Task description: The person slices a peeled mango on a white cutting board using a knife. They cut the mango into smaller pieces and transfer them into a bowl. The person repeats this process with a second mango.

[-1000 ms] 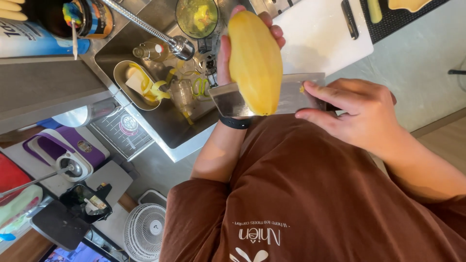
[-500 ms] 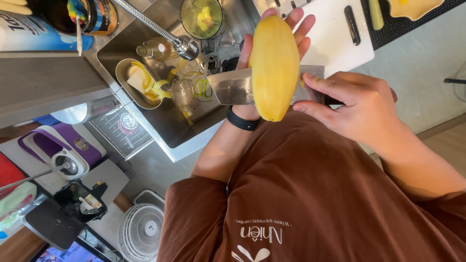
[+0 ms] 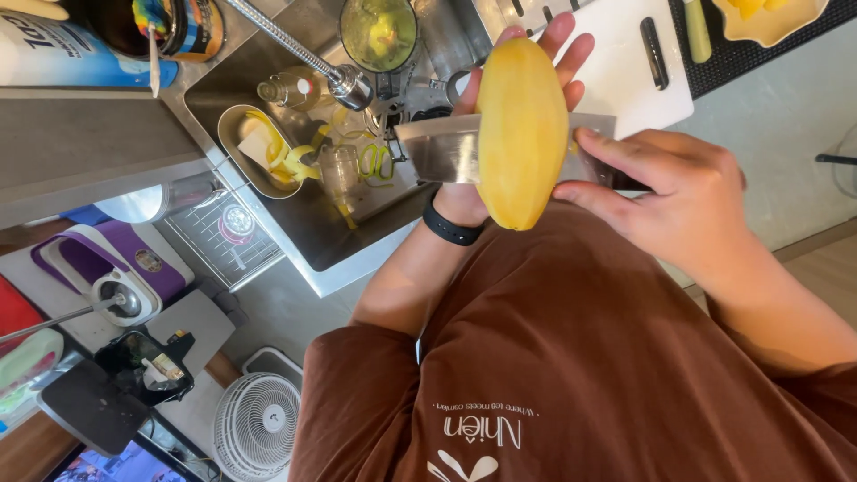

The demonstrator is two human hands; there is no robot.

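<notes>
At the far left a purple and white appliance point(image 3: 98, 272) is sitting on the counter, with a white fan point(image 3: 257, 425) lying lower down by the floor. Further right the steel sink point(image 3: 312, 228) is holding an oval metal dish point(image 3: 254, 152) with yellow peelings in it, a glass jar point(image 3: 340, 171) is lying just beside that dish, and a blender jug point(image 3: 378, 32) with green and yellow pieces is standing at the sink's upper edge beside the faucet point(image 3: 295, 52). Next, the left hand point(image 3: 513, 98), a black band on its wrist, is cradling a peeled yellow mango point(image 3: 522, 129) from behind; its fingers point(image 3: 571, 55) are spreading open past the fruit's upper side rather than clenching. The mango is hanging upright above the sink's edge, in front of the brown shirt. A broad steel knife blade point(image 3: 439, 150) is crossing behind the mango, flat side showing. The right hand point(image 3: 683, 196) is curling around the knife's handle, its thumb and forefinger pinching the blade's base right beside the fruit. Beyond it, a white cutting board point(image 3: 625, 80) is lying on the counter.
</notes>
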